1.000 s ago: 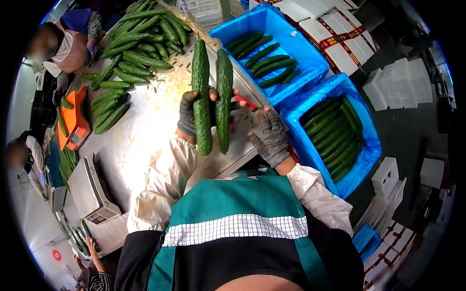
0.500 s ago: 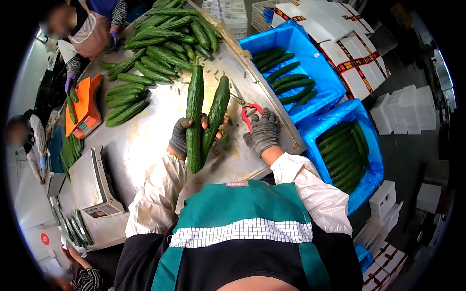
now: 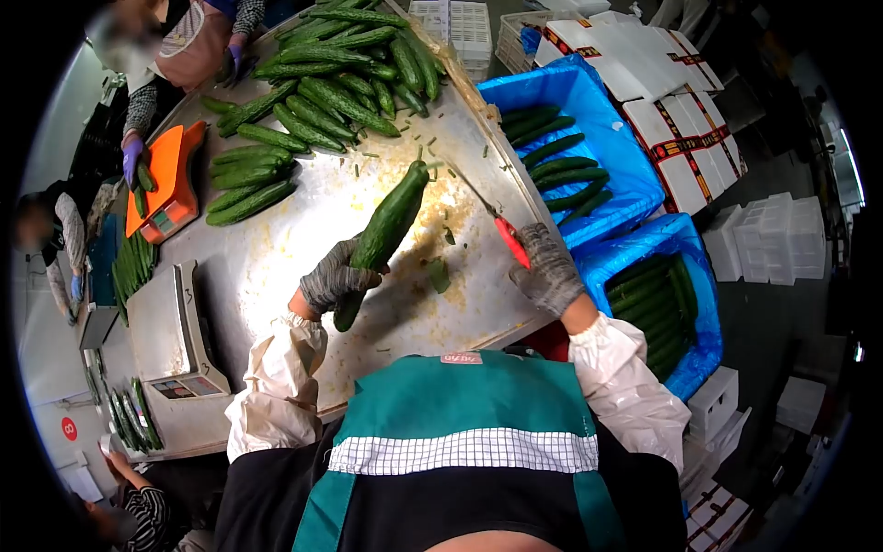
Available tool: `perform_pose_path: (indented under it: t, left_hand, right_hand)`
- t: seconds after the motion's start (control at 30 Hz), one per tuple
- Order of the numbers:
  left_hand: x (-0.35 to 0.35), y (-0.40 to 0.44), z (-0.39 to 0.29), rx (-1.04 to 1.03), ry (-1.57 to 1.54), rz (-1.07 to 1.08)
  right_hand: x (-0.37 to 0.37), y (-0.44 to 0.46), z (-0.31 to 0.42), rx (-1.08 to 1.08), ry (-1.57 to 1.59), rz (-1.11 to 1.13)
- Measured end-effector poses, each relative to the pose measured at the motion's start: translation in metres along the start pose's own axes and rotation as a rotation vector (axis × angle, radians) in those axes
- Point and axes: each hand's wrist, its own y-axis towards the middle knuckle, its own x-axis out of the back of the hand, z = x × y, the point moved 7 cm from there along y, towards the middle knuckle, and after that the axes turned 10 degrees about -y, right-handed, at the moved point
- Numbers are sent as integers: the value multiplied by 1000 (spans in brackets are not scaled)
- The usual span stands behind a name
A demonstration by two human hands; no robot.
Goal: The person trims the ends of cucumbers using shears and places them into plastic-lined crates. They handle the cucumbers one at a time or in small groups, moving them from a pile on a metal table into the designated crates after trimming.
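Note:
My left hand (image 3: 336, 278), in a grey work glove with bare fingertips, is wrapped round a long green cucumber (image 3: 394, 219). The cucumber is tilted above the metal table, its stem end pointing away from me. Whether a second cucumber lies behind it, I cannot tell. My right hand (image 3: 552, 271), gloved the same way, is closed on red-handled scissors (image 3: 509, 241) near the table's right edge. Their blades point away and to the left. A green scrap (image 3: 438, 274) lies on the table between my hands.
Cucumbers (image 3: 322, 101) are piled at the table's (image 3: 276, 322) far end. Blue-lined crates (image 3: 612, 120) with cucumbers stand to the right. An orange scale (image 3: 170, 175) and a grey scale (image 3: 170, 322) sit left. Purple-gloved hands (image 3: 134, 158) of a co-worker are near the orange scale.
The two cucumbers held apart in my left hand now show as one, tilted to the right. My right hand and the scissors have moved right, and the scissors' handles look closed together.

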Motion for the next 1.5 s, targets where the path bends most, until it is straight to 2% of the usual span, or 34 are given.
perform_pose_path:
  t: [0.07, 0.1, 0.4, 0.53, 0.67, 0.83, 0.97, 1.03, 1.1, 1.13, 1.27, 1.33, 1.43, 1.5]
  left_hand:
    - [1, 0, -5, -39, 145, -86]
    - [-1, 0, -11, -86, 296, -81]
    - [-28, -5, -27, -90, 398, 3]
    - [-25, -4, -20, -143, 492, 32]
    - [-23, -4, -17, -108, 504, 33]
    - [-26, -4, -22, -205, 632, 84]
    - [-25, -7, -23, -197, 635, 72]
    - [-22, -6, -13, -57, 484, 45]
    - [-20, -6, -10, -36, 495, 36]
    - [-18, -6, -8, -19, 509, 31]
    - [-5, -6, -5, -105, 682, -82]
    - [10, -11, -8, -94, 820, -309]
    - [19, -11, -4, -62, 826, -374]
    - [19, -10, -6, -63, 837, -413]
  right_hand:
    - [7, -9, 2, 179, -1, 9]
    - [14, -13, 2, 193, -27, 37]
    - [32, -21, 11, 232, 32, 17]
    - [31, -21, 12, 194, 47, 56]
    - [27, -23, 7, 212, 47, 33]
    - [24, -23, 6, 177, 69, 86]
    - [19, -24, 5, 189, 82, 44]
    - [18, -24, 9, 201, 91, 23]
    - [10, -23, 7, 74, 153, 93]
    - [8, -22, 9, 82, 154, 99]
    - [0, -26, -3, 35, 175, 50]
    - [-7, -34, -7, 34, 198, 36]
    - [-18, -52, -2, -41, 612, 158]
    - [-21, -56, 5, 4, 586, 125]
